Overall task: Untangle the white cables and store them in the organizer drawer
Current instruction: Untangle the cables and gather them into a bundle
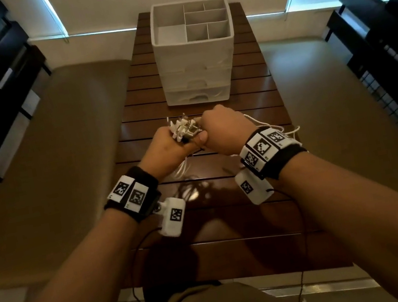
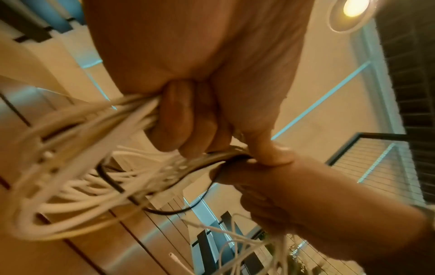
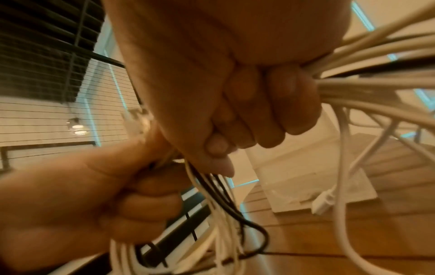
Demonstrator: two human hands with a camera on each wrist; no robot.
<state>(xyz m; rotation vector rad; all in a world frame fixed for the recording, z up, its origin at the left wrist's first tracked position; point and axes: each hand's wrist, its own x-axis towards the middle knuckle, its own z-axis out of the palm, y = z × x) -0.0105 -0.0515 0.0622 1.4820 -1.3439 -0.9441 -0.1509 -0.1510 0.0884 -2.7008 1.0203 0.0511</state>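
A: What sits nearest the camera?

B: Two forearms with marker-tagged wristbands (image 1: 131, 193), reaching out over a slatted wooden table (image 1: 269, 218).

A: And the hands?

B: Both are fisted, knuckles nearly touching. The left hand (image 1: 166, 148) has its fingers (image 2: 179, 119) curled tight round a bundle of white cables (image 2: 77, 167); the right hand (image 1: 226, 130) is closed the same way on the same bundle, fingers (image 3: 270, 104) wrapped over the strands.

A: Which way do the cables run?

B: The gripped stretch runs roughly left to right between the fists. A cluster of plug ends (image 1: 183, 128) sticks up and away from the person, just above the thumbs. Loops hang from under each fist toward the table, and loose strands trail off beyond the right wrist.

A: How many cables?

B: Too tangled and blurred to count. At least one black cable (image 3: 235, 214) is mixed in with the white.

A: Beyond the hands?

B: One white organizer (image 1: 197, 69), standing apart from the bundle; its drawers look closed, with six open compartments on top.
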